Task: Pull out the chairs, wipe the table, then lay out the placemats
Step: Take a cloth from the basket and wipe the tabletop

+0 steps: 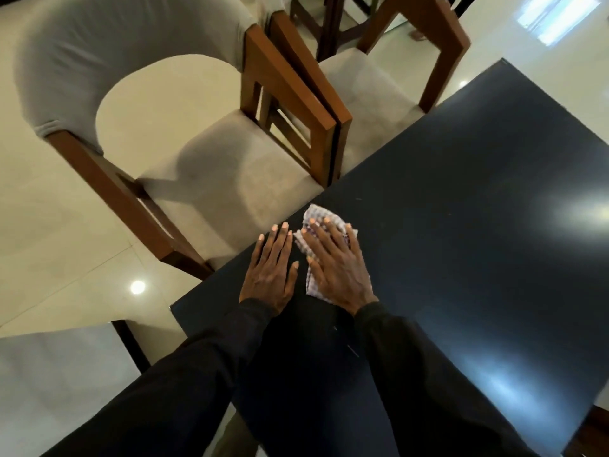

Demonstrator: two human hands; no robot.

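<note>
A dark glossy table [461, 199] fills the right half of the head view. Near its left edge lies a checked white-and-purple cloth [315, 215]. My right hand [336, 263] presses flat on the cloth with straight fingers. Beside it, my left hand [270, 267] rests flat on the bare tabletop with fingers straight, close to the table's edge. Two wooden chairs with grey upholstery stand along that edge: one [204, 173] stands back from the table, the other [369, 90] sits close against it.
A pale seat or cushion [59, 364] shows at the lower left. The cream tiled floor [49, 232] lies around the chairs. More dark wooden furniture [333, 21] stands at the top. Light glares on the table's right side.
</note>
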